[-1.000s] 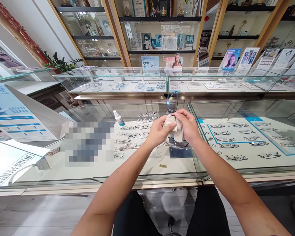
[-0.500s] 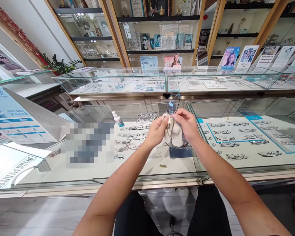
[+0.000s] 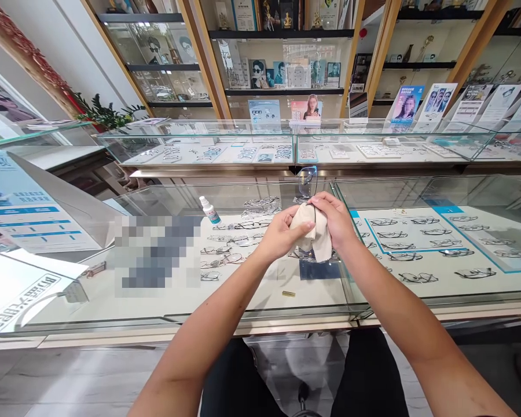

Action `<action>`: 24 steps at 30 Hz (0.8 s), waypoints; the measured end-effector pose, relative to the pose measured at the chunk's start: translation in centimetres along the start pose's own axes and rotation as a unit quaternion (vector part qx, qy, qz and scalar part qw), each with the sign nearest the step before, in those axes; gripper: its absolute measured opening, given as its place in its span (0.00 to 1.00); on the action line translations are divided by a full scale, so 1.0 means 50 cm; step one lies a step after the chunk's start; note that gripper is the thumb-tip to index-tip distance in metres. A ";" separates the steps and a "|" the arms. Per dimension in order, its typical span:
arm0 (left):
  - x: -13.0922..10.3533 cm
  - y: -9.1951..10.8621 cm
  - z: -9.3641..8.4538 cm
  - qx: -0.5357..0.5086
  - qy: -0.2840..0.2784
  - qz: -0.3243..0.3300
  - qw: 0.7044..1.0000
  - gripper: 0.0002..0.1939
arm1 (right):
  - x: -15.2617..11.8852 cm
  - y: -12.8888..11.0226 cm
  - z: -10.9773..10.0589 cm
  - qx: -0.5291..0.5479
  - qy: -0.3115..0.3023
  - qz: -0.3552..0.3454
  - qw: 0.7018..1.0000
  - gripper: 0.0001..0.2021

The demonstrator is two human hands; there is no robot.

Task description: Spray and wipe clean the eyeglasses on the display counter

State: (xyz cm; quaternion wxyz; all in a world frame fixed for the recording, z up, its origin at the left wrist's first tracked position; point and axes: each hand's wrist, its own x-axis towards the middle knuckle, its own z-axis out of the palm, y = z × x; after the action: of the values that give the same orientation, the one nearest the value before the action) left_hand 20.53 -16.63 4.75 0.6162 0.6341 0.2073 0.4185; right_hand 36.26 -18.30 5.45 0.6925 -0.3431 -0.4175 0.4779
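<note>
My left hand (image 3: 284, 233) is closed on a beige cleaning cloth (image 3: 320, 242), its thumb pressed over the folds. A dark temple arm of a pair of eyeglasses (image 3: 307, 180) runs through the cloth. My right hand (image 3: 335, 217) pinches the glasses near the top of the cloth. One lens stands up beyond my fingers; the rest of the frame is hidden by the hands and cloth. Both hands are close together above the glass counter.
Rows of glasses (image 3: 419, 277) lie inside the glass display counter (image 3: 260, 313). A white spray bottle (image 3: 209, 210) stands on it to the left. A small gold-coloured piece (image 3: 289, 293) shows near the front edge. A folded sign (image 3: 30, 214) stands at the left.
My left hand has shifted slightly right, with its thumb now across the cloth. The cloth is now gathered around the dark temple arm, and the glasses have turned a little.
</note>
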 end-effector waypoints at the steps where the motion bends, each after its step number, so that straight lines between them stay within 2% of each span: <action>1: 0.001 -0.001 0.001 0.004 0.012 -0.001 1.000 0.33 | -0.001 0.004 0.000 0.006 -0.004 0.005 1.000 0.15; 4: 0.005 -0.004 0.005 0.015 0.058 0.009 0.998 0.32 | -0.003 0.017 0.000 0.007 -0.030 -0.007 0.999 0.14; 7: 0.009 -0.005 0.010 0.019 0.111 0.036 0.993 0.33 | -0.006 0.023 0.001 -0.018 -0.067 -0.057 0.996 0.13; 11: 0.011 -0.007 0.007 0.041 0.134 0.044 0.989 0.35 | -0.009 0.019 0.005 -0.045 -0.069 -0.087 0.993 0.16; 14: 0.007 -0.002 -0.005 0.037 0.084 0.018 0.996 0.36 | -0.008 0.012 0.003 -0.027 -0.049 -0.052 0.997 0.17; 17: 0.000 0.013 -0.015 0.013 -0.017 -0.005 1.000 0.31 | -0.004 0.002 -0.005 0.005 -0.032 -0.007 0.999 0.17; 19: -0.006 0.023 -0.019 0.014 -0.064 -0.012 0.998 0.28 | -0.002 -0.005 -0.007 0.015 -0.024 0.007 1.000 0.17; 21: -0.008 0.029 -0.019 0.021 -0.076 -0.006 0.997 0.28 | -0.002 -0.009 -0.005 0.023 -0.019 0.015 0.999 0.17; 24: -0.006 0.024 -0.016 0.024 -0.049 0.000 0.999 0.31 | -0.006 -0.003 0.002 0.040 -0.026 0.036 0.998 0.18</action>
State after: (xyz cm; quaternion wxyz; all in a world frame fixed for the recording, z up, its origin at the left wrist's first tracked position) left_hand 19.40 -16.56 5.74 0.6106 0.6684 0.1867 0.3816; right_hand 36.16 -18.60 5.53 0.6767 -0.3177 -0.4035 0.5275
